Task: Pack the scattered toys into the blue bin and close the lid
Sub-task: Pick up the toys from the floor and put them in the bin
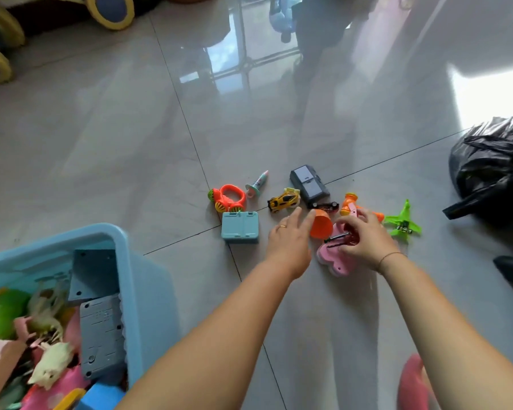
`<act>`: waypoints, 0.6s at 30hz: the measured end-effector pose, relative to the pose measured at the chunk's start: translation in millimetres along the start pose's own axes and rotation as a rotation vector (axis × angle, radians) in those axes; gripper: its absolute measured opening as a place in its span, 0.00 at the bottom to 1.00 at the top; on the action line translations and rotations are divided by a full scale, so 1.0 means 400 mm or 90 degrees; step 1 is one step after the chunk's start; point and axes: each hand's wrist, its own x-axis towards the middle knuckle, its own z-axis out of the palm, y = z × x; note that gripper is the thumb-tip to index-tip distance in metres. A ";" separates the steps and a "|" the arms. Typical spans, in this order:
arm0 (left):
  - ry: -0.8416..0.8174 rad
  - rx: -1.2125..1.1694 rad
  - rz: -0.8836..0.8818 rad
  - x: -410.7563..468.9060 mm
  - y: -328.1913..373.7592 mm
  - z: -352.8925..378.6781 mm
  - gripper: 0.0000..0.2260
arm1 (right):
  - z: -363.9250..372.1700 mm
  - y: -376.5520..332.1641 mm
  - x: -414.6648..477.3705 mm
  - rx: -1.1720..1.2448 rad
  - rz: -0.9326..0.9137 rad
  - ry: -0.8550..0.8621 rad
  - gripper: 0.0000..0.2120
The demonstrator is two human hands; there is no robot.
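Both bare forearms reach forward and down from the near edge of the floor, angling toward each other over the grey glossy tiles. At the near left stands the blue bin (122, 241), pale blue plastic with a rounded rim, open on top and already crowded: a green toy (0, 318), pale animal figures (51, 368) and a grey block (101, 335) lie inside it. A pink slipper (412, 383) shows at the near right.

Farther out, the left hand (290, 241) is spread, fingers straight, their tips touching the orange cup (320, 227). Just beside it the right hand (365, 241) is curled, fingers and thumb gripping the upper end of the pink toy (333, 261), where a dark hair clip (335, 238) lies.

The other toys lie loose on the floor around the hands, well apart from the bin: a light blue case (240, 226) left of the left hand, a green plane (403, 223) right of the right hand, then an orange ring toy (228, 198), a yellow car (283, 199), an orange toy (348, 202) and a grey box (308, 184) behind them. A black bag (492, 170) sits at the far right.
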 end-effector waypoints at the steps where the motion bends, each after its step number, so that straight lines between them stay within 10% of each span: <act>1: -0.012 0.007 0.007 0.019 -0.006 0.003 0.34 | 0.005 -0.001 -0.003 0.005 -0.013 0.002 0.27; 7: -0.043 -0.065 0.021 0.101 -0.011 -0.006 0.24 | 0.019 -0.017 -0.017 0.046 -0.040 0.001 0.28; 18: 0.185 -0.307 -0.286 -0.043 -0.022 0.033 0.03 | 0.050 -0.064 -0.082 0.163 -0.030 0.014 0.22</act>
